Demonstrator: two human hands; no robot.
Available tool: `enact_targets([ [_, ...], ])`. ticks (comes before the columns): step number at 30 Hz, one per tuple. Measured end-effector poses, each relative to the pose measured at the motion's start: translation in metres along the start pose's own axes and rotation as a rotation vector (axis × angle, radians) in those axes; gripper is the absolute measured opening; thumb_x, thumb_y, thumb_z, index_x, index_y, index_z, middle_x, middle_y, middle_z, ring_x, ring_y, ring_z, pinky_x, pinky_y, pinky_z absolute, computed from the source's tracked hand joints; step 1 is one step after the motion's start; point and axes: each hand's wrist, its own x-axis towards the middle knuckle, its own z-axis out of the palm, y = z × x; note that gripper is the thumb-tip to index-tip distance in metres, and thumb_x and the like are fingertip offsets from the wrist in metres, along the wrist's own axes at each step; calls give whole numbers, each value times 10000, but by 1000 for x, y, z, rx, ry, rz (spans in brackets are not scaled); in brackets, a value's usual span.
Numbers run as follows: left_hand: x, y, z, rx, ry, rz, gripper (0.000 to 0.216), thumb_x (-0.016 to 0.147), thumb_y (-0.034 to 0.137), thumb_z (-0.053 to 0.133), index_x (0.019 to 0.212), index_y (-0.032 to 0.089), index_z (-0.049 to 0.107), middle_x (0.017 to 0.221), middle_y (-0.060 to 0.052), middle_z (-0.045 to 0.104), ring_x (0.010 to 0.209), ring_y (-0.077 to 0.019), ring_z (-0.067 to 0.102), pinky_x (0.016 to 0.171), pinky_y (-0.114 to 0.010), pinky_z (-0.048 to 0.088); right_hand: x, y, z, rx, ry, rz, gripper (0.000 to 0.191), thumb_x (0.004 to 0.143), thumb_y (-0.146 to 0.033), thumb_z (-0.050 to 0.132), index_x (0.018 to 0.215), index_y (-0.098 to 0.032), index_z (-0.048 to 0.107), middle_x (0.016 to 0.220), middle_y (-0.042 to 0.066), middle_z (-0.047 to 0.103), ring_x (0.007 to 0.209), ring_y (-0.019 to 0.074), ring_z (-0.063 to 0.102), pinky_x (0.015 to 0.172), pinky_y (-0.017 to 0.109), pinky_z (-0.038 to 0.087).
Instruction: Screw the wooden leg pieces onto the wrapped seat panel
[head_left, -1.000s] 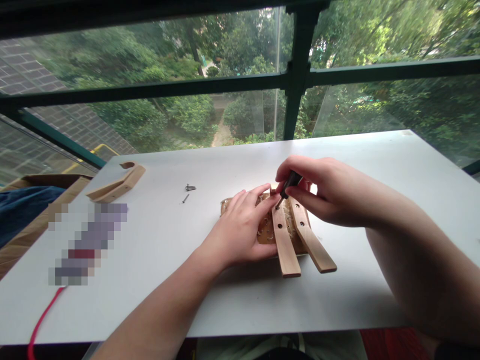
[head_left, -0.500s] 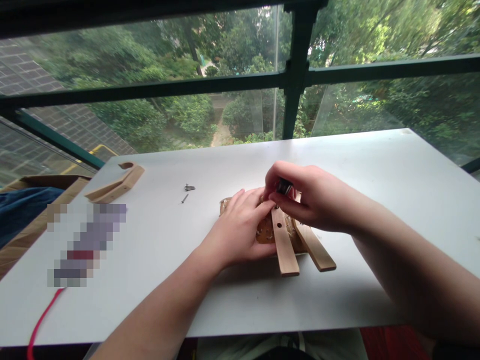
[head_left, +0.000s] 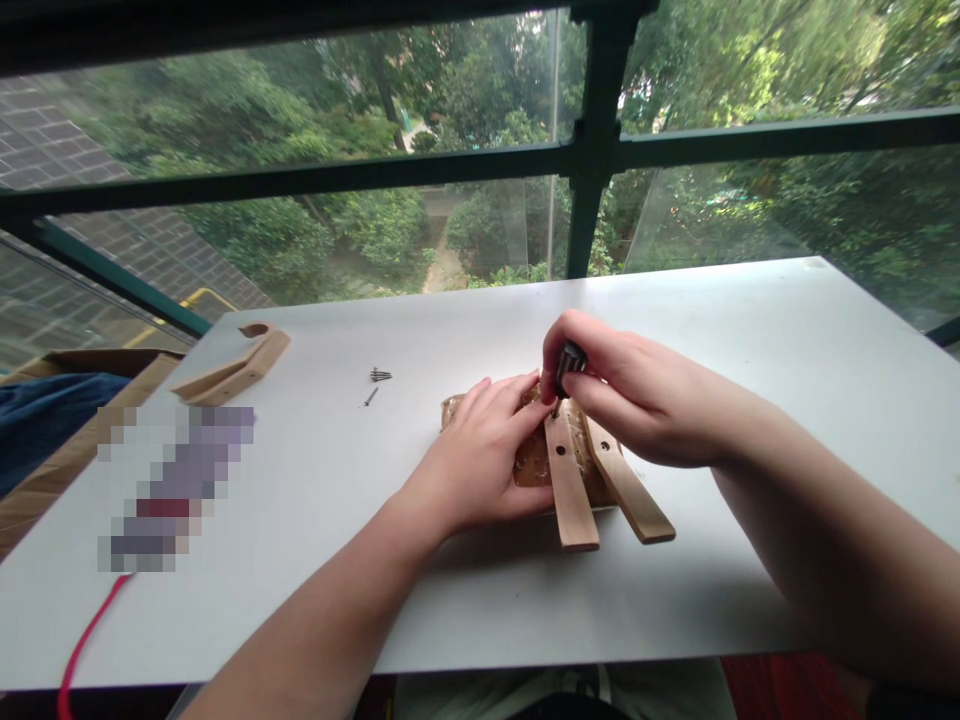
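My left hand (head_left: 484, 450) grips a shiny brown block (head_left: 531, 470), its fingers across the top and far side and its thumb along the near edge. The block looks wrapped in tape. On it lie two slim wooden pieces: a left one (head_left: 574, 500) and a right one (head_left: 637, 495), both jutting over its near edge, each with a dark hole showing. In my right hand (head_left: 611, 385), closed around the black handle, is a screwdriver (head_left: 571, 362). Its shaft points down at the far end of the left wooden piece, beside my left index fingertip.
Several screws (head_left: 380, 375) and one single screw (head_left: 370, 397) lie on the white table (head_left: 315, 520). A curved wooden part (head_left: 244, 370) rests at the far left, near a blurred-out item (head_left: 180, 480) with a red cord (head_left: 86, 635). A cardboard box (head_left: 45, 480) stands left of the table.
My right hand has risen slightly and tilted the screwdriver, so more of its handle and shaft show. The hole in the right wooden piece has come into clearer view. My left hand stays put.
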Motion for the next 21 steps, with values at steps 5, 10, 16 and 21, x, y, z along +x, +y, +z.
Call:
enact_targets([
  [5,-1,-1,0,-3,6,-1,703,745,524,694,1382,289,513,1477,-108,436,1335,-381,407,1130,-592,299,0,0,-4,-82,27,31,71,939,-235,457,980,-217,511,805,23,639,674,161,547,629,307,390],
  [10,-2,0,0,13,11,-12,687,753,513,688,1375,278,514,1469,-114,447,1333,-375,418,1131,-575,308,1,2,-4,-148,48,32,109,911,-313,541,897,-222,483,711,-3,612,609,144,512,557,280,343],
  [16,-3,-1,2,21,24,-22,667,755,537,675,1342,263,518,1421,-122,485,1293,-373,455,1105,-568,339,1,4,-5,-158,72,6,182,889,-350,585,811,-216,491,684,-5,602,588,132,495,546,273,318],
  [21,-3,-2,4,18,32,-23,691,749,540,681,1352,263,487,1431,-118,478,1302,-368,454,1113,-563,334,2,7,-4,-159,97,1,178,869,-331,614,775,-207,527,670,-5,598,585,126,486,563,275,322],
])
